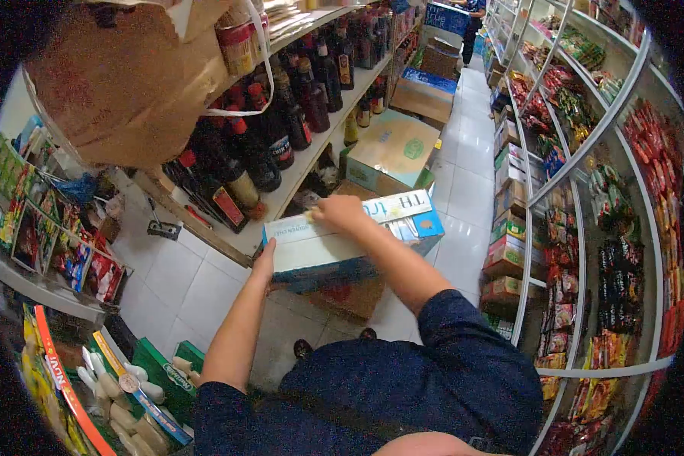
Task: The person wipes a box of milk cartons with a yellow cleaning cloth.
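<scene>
A white and blue milk carton box (319, 247) marked "TH true" is in front of me, held at waist height above the floor. My left hand (264, 264) grips its left end, the thumb up along the corner. My right hand (340, 213) is on the box's top face near the far edge, its fingers curled together. A small pale yellowish bit shows at those fingertips, too blurred to name. Beyond the box stands a brown and green cardboard carton (391, 148). Another cardboard box (349, 298) is partly hidden below the milk box.
Shelves of dark sauce bottles (281, 148) run along the left, with a large brown paper-wrapped bundle (106, 83) overhead. Metal racks of packets (562, 251) line the right. More cartons (425, 91) and a person (473, 26) are farther down the tiled aisle (463, 182).
</scene>
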`<state>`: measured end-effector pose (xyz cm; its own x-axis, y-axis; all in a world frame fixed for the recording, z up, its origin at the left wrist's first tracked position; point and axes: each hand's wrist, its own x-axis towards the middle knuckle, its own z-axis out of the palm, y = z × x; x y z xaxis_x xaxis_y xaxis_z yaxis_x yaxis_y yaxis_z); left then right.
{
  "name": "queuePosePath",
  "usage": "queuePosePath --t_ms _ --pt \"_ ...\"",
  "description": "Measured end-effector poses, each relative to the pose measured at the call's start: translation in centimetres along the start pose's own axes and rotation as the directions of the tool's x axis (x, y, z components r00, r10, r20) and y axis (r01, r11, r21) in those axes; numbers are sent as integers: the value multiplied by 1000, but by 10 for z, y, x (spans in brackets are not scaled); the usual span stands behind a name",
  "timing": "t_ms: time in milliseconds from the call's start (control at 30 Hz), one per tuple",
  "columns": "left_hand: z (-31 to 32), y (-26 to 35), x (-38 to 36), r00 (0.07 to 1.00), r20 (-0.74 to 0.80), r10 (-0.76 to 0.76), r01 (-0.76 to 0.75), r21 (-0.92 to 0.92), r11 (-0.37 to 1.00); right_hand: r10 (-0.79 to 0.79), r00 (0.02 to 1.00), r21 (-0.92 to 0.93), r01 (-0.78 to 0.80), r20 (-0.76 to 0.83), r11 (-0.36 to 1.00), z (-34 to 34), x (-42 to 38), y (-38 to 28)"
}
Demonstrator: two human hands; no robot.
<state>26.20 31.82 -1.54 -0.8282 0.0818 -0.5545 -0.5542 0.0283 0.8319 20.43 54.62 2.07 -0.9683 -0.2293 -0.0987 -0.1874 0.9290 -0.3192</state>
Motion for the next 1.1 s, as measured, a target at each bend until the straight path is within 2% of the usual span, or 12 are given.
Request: queuePosePath --t_ms 67,167,300,433,533,633,733,800,867,933,1033,1100 --pt "0 -2 8 1000 -26 -1 2 32 999 93 991 18 -92 -98 996 -5 -13 47" --pt "-13 -27 48 993 21 114 -114 14 993 348 937 -93 -347 1 933 -33 -26 122" --pt "13 16 -4 997 -83 -3 8 62 998 525 850 -51 -526 -43 849 -12 11 145" --pt "-23 -36 75 998 -32 63 -63 6 998 221 950 70 -241 220 968 7 48 38" --pt "-34 -56 96 993 -75 95 -92 51 994 -50 998 68 52 -35 996 15 26 -55" --pt "-5 -12 20 994 -111 6 -1 45 999 -178 968 80 194 -174 978 25 19 -53" --pt "-3 -1 10 994 -92 59 -54 54 997 -156 987 91 152 39 984 1 10 -22" --pt "-5 -7 18 993 -96 62 -56 67 996 47 986 64 -58 157 996 4 19 24" --pt "10 17 -8 989 -140 -47 54 49 997 180 968 2 -183 177 983 -24 4 56" --pt "-4 -6 27 995 -99 -6 9 23 1000 227 966 -68 -220 126 973 -20 12 83" --pt "-29 -44 75 999 -14 35 -35 -17 999 119 989 28 -122 88 992 -7 24 64" --pt "-22 -35 63 997 -21 -71 69 -89 994 35 998 39 -37 45 999 10 21 19"
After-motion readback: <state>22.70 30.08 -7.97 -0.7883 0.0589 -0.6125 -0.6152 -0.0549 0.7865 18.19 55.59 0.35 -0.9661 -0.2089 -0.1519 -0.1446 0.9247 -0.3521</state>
